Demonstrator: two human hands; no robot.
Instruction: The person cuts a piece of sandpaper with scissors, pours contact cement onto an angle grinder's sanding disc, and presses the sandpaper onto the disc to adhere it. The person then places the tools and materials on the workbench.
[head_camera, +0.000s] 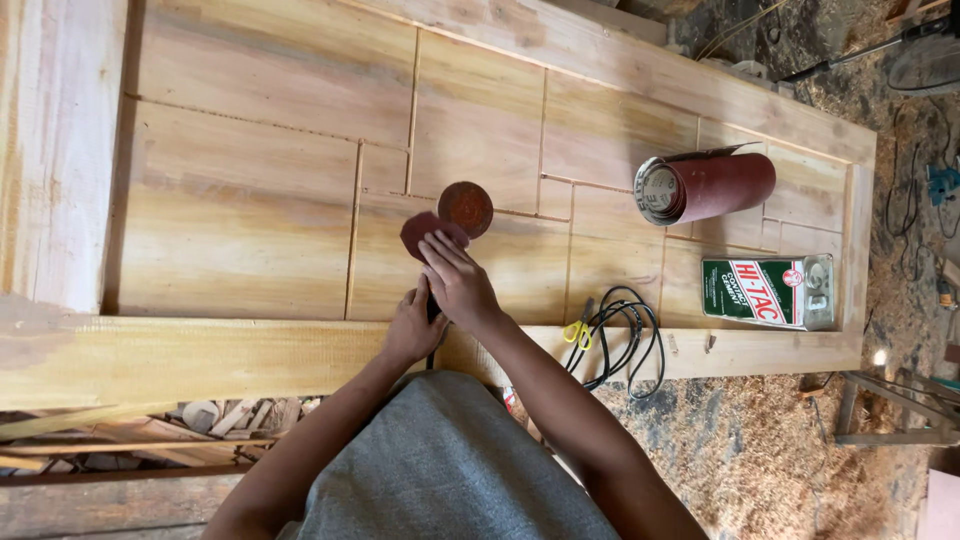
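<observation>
A large panelled wooden door (250, 220) lies flat in front of me. My right hand (456, 280) presses a dark red sandpaper disc (422, 234) with its fingertips; the disc lies on the door next to a round rusty-brown pad (466, 208). My left hand (412, 328) sits just below it at the door's near rail, fingers curled around a dark object that is mostly hidden.
A roll of red sandpaper (706, 186) lies on the door to the right. A green and white rectangular tin (768, 291) rests near the right end. Yellow-handled scissors (577, 332) and a coiled black cable (622, 338) lie on the near rail. Sawdust covers the floor (760, 450).
</observation>
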